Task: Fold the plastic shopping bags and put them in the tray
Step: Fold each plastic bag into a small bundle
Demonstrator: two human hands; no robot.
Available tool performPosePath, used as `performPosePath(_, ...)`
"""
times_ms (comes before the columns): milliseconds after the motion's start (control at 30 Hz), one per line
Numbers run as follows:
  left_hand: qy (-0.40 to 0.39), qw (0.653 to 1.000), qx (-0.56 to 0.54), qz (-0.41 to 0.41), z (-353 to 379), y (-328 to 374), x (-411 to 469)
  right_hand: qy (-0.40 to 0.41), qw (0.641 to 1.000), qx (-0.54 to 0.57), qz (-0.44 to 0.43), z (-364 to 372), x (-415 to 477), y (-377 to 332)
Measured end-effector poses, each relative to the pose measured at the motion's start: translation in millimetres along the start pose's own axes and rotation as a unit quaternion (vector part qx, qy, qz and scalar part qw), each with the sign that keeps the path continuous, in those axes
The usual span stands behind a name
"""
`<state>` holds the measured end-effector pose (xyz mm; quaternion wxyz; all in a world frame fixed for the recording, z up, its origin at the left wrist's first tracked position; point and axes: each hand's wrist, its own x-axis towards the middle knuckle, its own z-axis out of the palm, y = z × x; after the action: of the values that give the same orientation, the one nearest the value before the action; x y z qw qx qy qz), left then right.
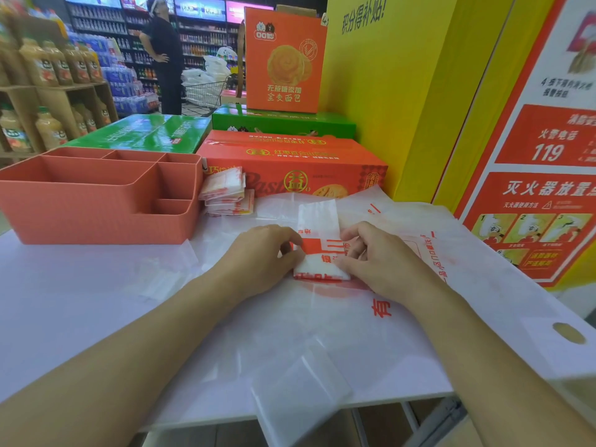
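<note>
Loose bags (300, 398) lie nearest on the counter (64, 285); our left hand (258, 256) and right hand (380, 262) pinch a half-folded bag (319, 253), which we should crease flat.

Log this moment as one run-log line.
step: folding | left hand: pinches half-folded bag | right hand: pinches it too | folded stack: beside tray, not in it | loose bags: spread underneath

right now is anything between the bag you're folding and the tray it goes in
Nothing visible blocks it. The half-folded bag, pinched by the left hand and right hand, lies right of the tray, only flat bags on the table between. The stack of folded bags beside the tray's right wall sits further back.
</note>
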<state>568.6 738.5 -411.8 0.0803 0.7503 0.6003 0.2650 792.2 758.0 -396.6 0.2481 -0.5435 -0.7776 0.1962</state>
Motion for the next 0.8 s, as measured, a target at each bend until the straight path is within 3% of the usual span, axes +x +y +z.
performPosePath(300,0.019,0.994,0.101,0.046,10.8,0.9,0.7,-0.067,0.988,-0.092,-0.105,6.3,1.9,2.0)
performPosePath(433,-0.022,0.987,0.137,0.081,9.7,2.3,-0.8,-0.097,0.98,-0.145,-0.096,6.8,2.9,0.9)
performPosePath(800,-0.076,0.982,0.166,0.04,5.1,4.3,1.9,-0.123,0.972,-0.181,-0.084,2.3,5.1,-3.9)
